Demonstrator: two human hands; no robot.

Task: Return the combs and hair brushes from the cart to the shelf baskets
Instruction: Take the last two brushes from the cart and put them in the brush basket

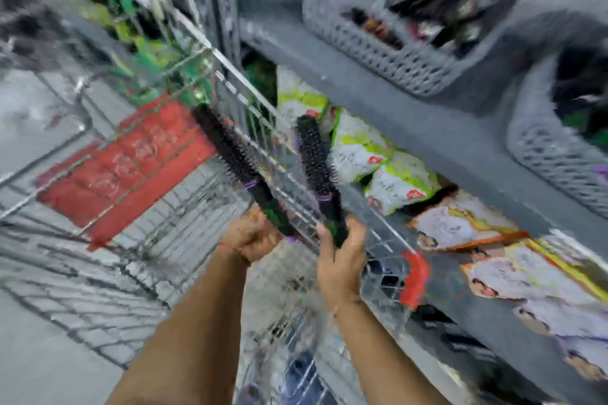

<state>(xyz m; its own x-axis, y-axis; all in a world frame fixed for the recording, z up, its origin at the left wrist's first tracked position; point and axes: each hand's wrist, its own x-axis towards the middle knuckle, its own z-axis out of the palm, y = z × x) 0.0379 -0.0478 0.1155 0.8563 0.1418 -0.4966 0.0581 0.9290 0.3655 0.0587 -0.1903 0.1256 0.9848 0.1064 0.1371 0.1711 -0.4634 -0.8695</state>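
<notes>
I see both hands raised over the wire cart (138, 174), each closed around the handle of a round hair brush. My left hand (251, 235) is wrapped tight on the lower handle of the left brush (230, 147), whose black bristled barrel slants up toward 11 o'clock, crossing in front of the cart's red panel (125, 167). My right hand (340, 259) is clamped on the handle of the right brush (316, 157), which also points up toward 11 o'clock, a little steeper; its barrel lies over the cart's right-hand wire rim. The two brushes run near each other, not touching.

At 1 o'clock from the hands, on the grey shelf (411, 115), sits a grey perforated basket (388, 52) filled with dark items too blurred for me to name. A second grey basket (552, 154) sits at 3 o'clock, cut off by the frame edge. Below the shelf board, white-and-green packets (358, 147) lie in a row, just right of the right brush. Green items fill the far end of the cart at 10 o'clock.
</notes>
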